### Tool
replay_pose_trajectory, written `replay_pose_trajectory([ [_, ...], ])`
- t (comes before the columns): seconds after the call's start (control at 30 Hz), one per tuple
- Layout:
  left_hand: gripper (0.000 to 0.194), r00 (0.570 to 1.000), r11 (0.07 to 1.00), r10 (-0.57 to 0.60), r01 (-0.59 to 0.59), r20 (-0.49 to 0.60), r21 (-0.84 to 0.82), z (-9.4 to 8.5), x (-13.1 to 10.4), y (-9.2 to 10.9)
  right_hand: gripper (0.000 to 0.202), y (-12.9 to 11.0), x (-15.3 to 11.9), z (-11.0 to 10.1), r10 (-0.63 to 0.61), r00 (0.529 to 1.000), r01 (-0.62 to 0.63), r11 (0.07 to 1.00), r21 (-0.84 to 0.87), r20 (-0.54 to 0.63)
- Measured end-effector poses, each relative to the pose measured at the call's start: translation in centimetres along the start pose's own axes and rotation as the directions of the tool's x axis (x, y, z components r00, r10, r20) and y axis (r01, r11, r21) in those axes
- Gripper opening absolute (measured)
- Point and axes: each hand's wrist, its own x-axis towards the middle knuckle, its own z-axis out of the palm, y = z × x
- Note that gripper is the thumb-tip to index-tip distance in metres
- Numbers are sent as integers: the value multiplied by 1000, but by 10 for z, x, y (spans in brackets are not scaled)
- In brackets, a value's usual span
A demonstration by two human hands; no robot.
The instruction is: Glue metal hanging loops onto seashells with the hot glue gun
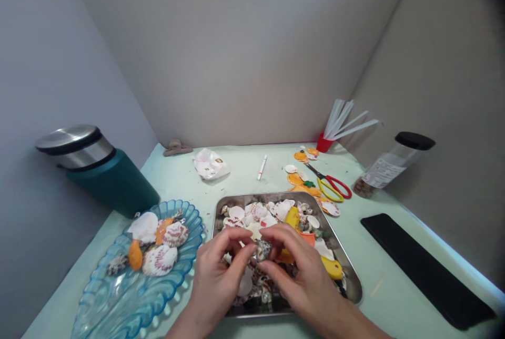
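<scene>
Over a metal tray (357,281) of mixed seashells, both hands meet at a small grey-and-white speckled seashell (263,249). My right hand (303,265) pinches the shell between thumb and fingers. From the other side, the curled fingers and thumb of my left hand (221,265) close at its edge. Pale scallop shells (256,211) lie in the tray behind my fingers. Yellow curved pieces (333,268) rest at the tray's right, partly behind my right hand. The shells directly under my hands are partly hidden.
Left stands a blue scalloped glass dish (145,302) with several shells, beside a teal bottle (114,181). Behind the tray are a crumpled white packet (210,164), a white stick (262,167) and scissors (327,181). Rightward are a leaning jar (389,165) and a black strip (422,265).
</scene>
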Motion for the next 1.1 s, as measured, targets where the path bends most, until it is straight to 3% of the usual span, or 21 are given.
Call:
replay_pose_trajectory([
  [0.3,9,999,1000,-17,16,-42,-23,0,-3,2,32,0,0,-1,57,998,-57,998,-4,17],
  [0.53,14,996,965,-88,92,28,-246,1,-3,-1,29,-2,2,-2,177,984,-176,979,107,-3],
  [0.63,16,995,948,-95,102,39,-302,0,-3,1,27,-2,4,-3,277,960,-275,932,235,22],
  [0.77,19,985,905,-163,128,-53,-405,0,-3,8,29,0,4,-8,351,934,-340,830,441,58],
  [0.93,29,984,876,-115,164,133,-453,4,-1,10,32,4,4,-10,353,930,-342,732,590,101],
  [1.1,19,989,838,-78,134,128,-529,6,-1,7,30,-1,5,-7,352,919,-383,690,615,177],
])
